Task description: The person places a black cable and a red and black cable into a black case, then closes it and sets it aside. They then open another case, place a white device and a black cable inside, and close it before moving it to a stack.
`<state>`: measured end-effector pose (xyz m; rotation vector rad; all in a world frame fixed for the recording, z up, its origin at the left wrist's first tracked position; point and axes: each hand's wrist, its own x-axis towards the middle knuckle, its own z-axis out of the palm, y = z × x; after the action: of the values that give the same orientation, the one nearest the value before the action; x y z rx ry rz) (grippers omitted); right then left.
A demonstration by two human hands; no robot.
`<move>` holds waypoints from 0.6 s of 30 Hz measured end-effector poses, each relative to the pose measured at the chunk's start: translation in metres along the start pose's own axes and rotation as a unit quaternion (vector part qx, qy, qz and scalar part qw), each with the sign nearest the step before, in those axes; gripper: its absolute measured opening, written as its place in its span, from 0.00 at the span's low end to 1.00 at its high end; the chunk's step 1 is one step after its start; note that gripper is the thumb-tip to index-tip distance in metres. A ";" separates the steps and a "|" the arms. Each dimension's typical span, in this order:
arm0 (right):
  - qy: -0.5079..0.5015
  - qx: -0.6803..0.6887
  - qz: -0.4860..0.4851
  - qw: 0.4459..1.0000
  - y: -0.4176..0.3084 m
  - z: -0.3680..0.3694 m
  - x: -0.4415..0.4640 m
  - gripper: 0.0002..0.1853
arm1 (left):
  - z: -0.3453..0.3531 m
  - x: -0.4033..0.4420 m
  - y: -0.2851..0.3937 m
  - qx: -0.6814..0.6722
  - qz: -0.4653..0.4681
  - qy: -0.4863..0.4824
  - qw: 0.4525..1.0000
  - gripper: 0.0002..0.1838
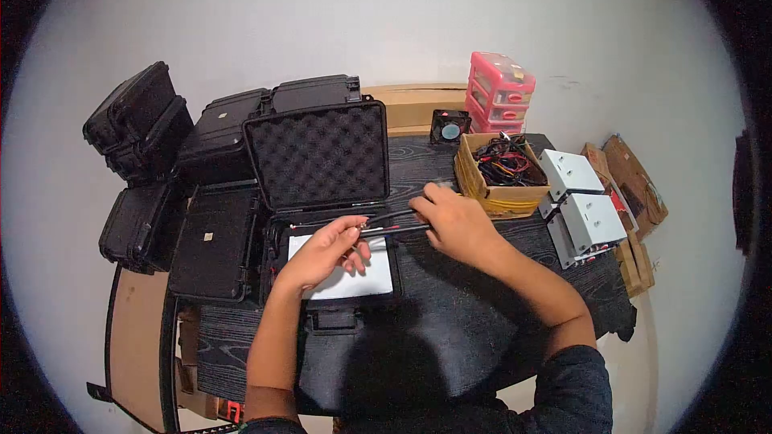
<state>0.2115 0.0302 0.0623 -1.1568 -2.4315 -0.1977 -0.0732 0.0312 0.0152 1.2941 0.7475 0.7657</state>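
Note:
My left hand (326,255) is closed, with thumb and index finger pinching one end of a bundle of black cables (396,231). Around the other end my right hand (457,223) has its fingers closed. The cables stretch roughly level between both hands. Below them lies an open black hard case (322,159), its lid upright and lined with egg-crate foam. A white sheet or panel (371,277) lies in the case's base, partly hidden by my left hand. Small connector tips near my left fingers are too small to make out.
Closed black cases (137,124) are stacked at the left. A cardboard box of wires (503,199), a small fan (449,126) and a pink drawer unit (500,92) stand at the back right. White metal boxes (591,221) sit on the table's right edge.

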 end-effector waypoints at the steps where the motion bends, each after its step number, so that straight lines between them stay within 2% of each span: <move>1: -0.016 0.036 0.008 0.999 -0.001 0.002 0.001 0.20 | -0.002 0.002 -0.003 0.016 0.014 0.010 1.000 0.26; 5: -0.073 0.112 0.022 0.991 -0.003 0.007 0.007 0.20 | -0.005 0.003 -0.005 0.051 0.060 -0.009 0.997 0.20; 8: -0.072 0.231 -0.076 0.967 0.003 0.028 0.014 0.25 | -0.005 0.003 -0.004 0.076 0.069 -0.022 0.994 0.17; 9: -0.072 0.231 -0.076 0.967 0.003 0.030 0.017 0.25 | -0.005 0.003 -0.004 0.077 0.069 -0.023 0.994 0.17; 11: -0.186 0.317 -0.045 0.929 0.000 0.032 0.026 0.25 | -0.009 0.002 -0.005 0.133 0.108 0.009 0.985 0.15; 12: -0.152 0.326 -0.069 0.930 -0.004 0.036 0.031 0.24 | -0.013 0.000 -0.002 0.166 0.110 0.030 0.979 0.15; 14: -0.185 0.301 -0.027 0.935 -0.010 0.036 0.042 0.21 | -0.022 -0.003 0.001 0.219 0.136 0.082 0.963 0.14; 15: -0.128 0.292 -0.060 0.946 -0.010 0.051 0.046 0.18 | -0.027 -0.006 0.005 0.266 0.134 0.106 0.949 0.14; 18: -0.069 0.247 -0.079 0.963 -0.020 0.070 0.065 0.16 | -0.038 -0.016 0.020 0.369 0.108 0.175 0.906 0.12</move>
<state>0.1375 0.0849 0.0294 -0.7748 -2.4858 0.4370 -0.1149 0.0411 0.0316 1.9727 1.2772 0.9513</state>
